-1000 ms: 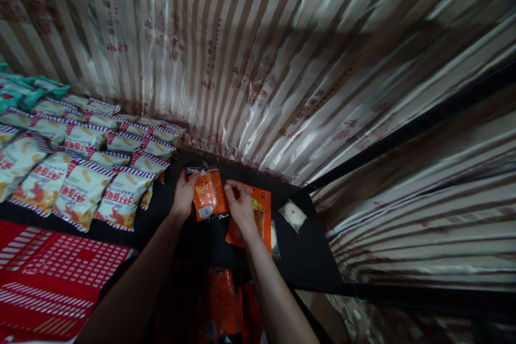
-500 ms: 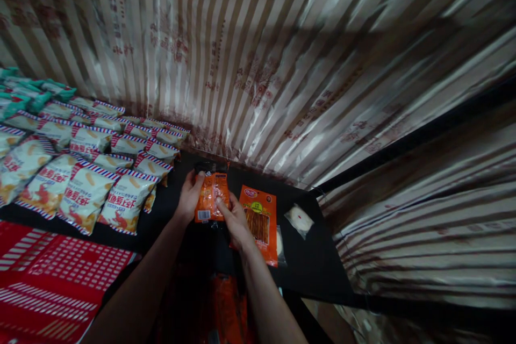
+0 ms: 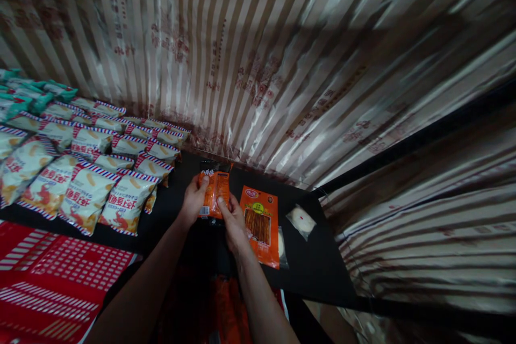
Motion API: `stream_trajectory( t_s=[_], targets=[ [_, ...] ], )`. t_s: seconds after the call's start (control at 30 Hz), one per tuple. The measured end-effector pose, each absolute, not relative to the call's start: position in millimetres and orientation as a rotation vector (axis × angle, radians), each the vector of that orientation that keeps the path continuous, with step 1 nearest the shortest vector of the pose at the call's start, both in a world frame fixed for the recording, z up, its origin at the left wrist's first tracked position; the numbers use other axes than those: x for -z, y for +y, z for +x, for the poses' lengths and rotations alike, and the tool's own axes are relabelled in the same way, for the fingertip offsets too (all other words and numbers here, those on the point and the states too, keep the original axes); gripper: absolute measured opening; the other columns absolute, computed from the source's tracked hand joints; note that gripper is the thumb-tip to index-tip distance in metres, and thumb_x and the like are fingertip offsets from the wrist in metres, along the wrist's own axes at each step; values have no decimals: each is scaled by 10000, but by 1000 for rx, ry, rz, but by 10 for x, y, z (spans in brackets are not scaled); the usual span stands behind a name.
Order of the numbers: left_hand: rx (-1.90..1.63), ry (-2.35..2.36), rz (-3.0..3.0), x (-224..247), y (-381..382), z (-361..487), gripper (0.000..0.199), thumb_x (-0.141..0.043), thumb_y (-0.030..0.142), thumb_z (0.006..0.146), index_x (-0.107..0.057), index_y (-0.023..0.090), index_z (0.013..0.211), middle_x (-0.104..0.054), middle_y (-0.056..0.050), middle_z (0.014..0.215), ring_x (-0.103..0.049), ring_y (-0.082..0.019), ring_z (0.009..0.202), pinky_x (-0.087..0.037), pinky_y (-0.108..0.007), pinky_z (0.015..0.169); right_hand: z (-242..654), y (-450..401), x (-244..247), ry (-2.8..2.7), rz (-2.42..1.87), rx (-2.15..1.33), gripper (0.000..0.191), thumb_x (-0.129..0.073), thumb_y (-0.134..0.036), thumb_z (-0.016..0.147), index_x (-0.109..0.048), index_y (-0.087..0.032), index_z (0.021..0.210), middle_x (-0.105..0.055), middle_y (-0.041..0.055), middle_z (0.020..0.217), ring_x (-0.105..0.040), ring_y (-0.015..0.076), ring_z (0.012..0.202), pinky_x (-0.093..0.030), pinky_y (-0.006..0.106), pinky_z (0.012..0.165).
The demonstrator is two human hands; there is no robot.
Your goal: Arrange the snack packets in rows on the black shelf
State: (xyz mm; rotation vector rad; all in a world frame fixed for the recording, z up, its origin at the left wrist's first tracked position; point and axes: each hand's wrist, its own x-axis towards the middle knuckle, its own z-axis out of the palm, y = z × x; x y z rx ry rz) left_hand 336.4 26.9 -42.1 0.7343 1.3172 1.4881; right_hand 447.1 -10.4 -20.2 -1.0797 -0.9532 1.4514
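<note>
Over a black tabletop (image 3: pixel 310 266), a small orange packet (image 3: pixel 214 193) is held face up between two bare hands, with pale lettering at its top left and a barcode label at its lower left corner. Its left edge is pinched by the left hand (image 3: pixel 194 200), the thumb laid across the front and the fingers mostly hidden behind; its lower right side is gripped in the same way by the right hand (image 3: pixel 234 219), whose thumb is pressed on the wrapper. Dark wrapping is seen just beyond the packet's far edge. Just beside the right hand, a larger orange pouch (image 3: pixel 261 228) is laid flat on the tabletop, brown strips pictured or shown on its front. By its right edge a pale packet (image 3: pixel 282 247) is partly covered, and farther right a clear-wrapped white packet (image 3: pixel 302 220) is set apart. To the left, pale snack bags (image 3: pixel 126 200) edged in red, white and blue stripes are lined up in rows, with green bags (image 3: pixel 24 95) massed beyond them. The lower left is filled by a red slotted basket (image 3: pixel 60 279); below the forearms, more orange packages (image 3: pixel 229 306) are dimly seen. The scene is backed by striped, printed sheeting (image 3: pixel 258 64), crossed at right by a black bar (image 3: pixel 403 142).
</note>
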Motion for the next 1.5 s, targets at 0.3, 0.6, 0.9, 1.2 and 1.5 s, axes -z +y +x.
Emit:
stream_trajectory(
  t_s=[0.3,0.6,0.9,1.2,1.5],
  targets=[
    [-1510,1471,748,373,255,3337,507,-557,610,738,-617,154,949,-677,-75,874,-627,-188,755,-481,-276,666,4399,-291,349,-793,-1106,-1443,649,-762,-322,647,-502,-232,1235,-644,40,1156,-619,202,1017,-470,353,927],
    [-1532,1533,840,381,262,3347,439,-483,483,852,-570,166,1142,-640,-109,1131,-598,-221,1039,-456,-339,910,4342,-289,387,-685,-1082,-1398,542,-745,-294,647,-543,-221,1145,-675,27,1056,-636,183,939,-470,357,903],
    [-1504,1478,977,418,252,3395,505,-573,357,807,-467,183,1269,-605,-106,1166,-632,-186,916,-518,-301,782,4333,-138,398,-739,-1160,-1213,557,-699,-332,687,-522,-218,1203,-657,31,1095,-606,184,999,-415,382,972],
    [-1651,1555,1133,327,188,3418,240,-587,287,768,-659,233,990,-591,-56,1003,-592,-168,834,-497,-296,808,4292,-136,239,-996,-1274,-987,554,-589,-327,767,-480,-190,1292,-582,64,1253,-508,198,1181,-345,351,1046],
    [-1593,1445,1068,387,243,3395,264,-524,328,815,-647,205,1014,-621,-78,1045,-583,-205,980,-444,-343,907,4221,-201,187,-1265,-1454,-844,504,-480,-335,844,-456,-201,1330,-552,79,1301,-488,216,1216,-352,380,1042]
  ],
)
